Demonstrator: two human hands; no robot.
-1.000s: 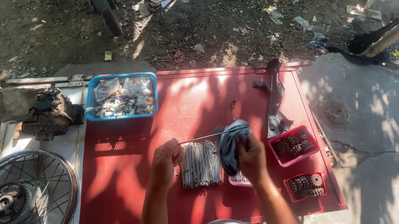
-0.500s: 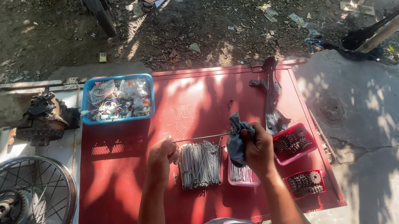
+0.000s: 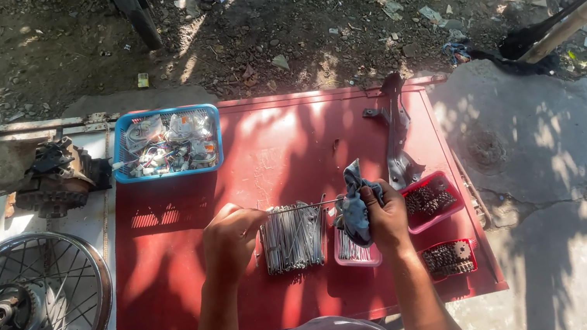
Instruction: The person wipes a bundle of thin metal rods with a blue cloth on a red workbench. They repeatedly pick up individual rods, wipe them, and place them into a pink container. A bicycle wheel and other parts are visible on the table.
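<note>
Now: left hand (image 3: 230, 238) pinches thin steel spoke (image 3: 300, 206) — right hand (image 3: 386, 213) bunches blue-grey rag (image 3: 355, 209) (crumpled).

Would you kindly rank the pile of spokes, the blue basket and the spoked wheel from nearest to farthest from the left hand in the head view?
1. Pile of spokes, just right of the left hand.
2. Blue basket, up-left.
3. Spoked wheel, far left.

Over the red tabletop (image 3: 197, 298), the left hand (image 3: 231, 239) pinches 1 thin metal spoke (image 3: 300, 206) by its end while the right hand (image 3: 386, 213) grips a blue rag (image 3: 354, 206) around the other end. A bundle of spokes (image 3: 293, 237) lies just below, a spoked wheel (image 3: 19, 318) sits far left.
</note>
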